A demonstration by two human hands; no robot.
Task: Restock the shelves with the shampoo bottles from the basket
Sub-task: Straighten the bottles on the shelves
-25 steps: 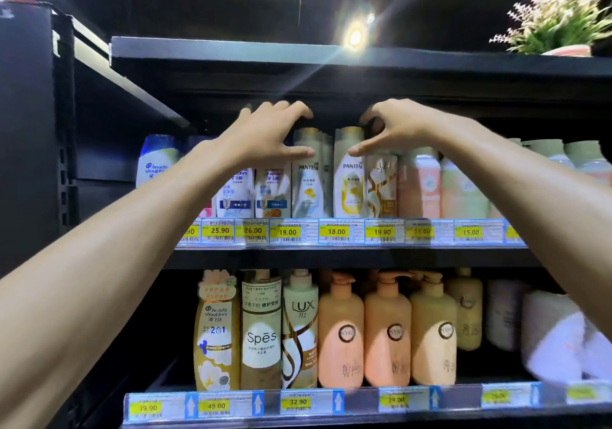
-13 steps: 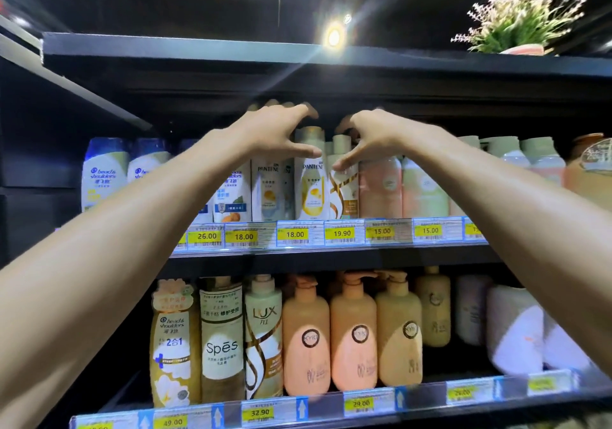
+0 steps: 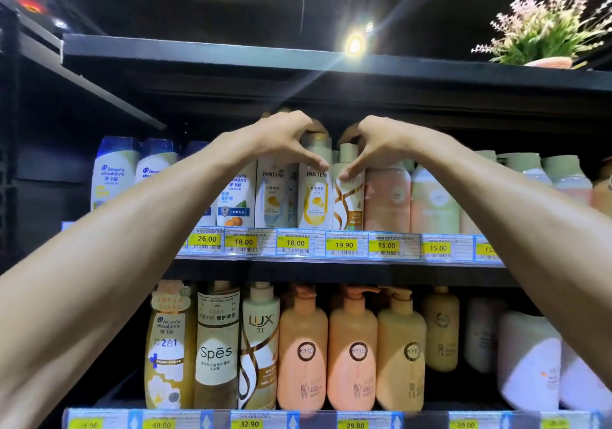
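Left hand: raised to the upper shelf, grip curled over the cap of a Pantene bottle, thumb pressed on its front, fingers hooked behind the top.
Right hand: raised beside the left, grip narrow around the neck of a gold-swirl bottle, thumb on the front, fingers over the cap.
Both held bottles: upright, side by side and touching, bases on the upper shelf above the 18.00 and 19.90 price tags.
Neighbours on that shelf: Head & Shoulders bottles at left, pale peach and green bottles at right.
Lower shelf: Spes bottle, Lux bottle, three peach Kyio pump bottles in a row.
Top board: potted plant at right.
Basket: out of view.
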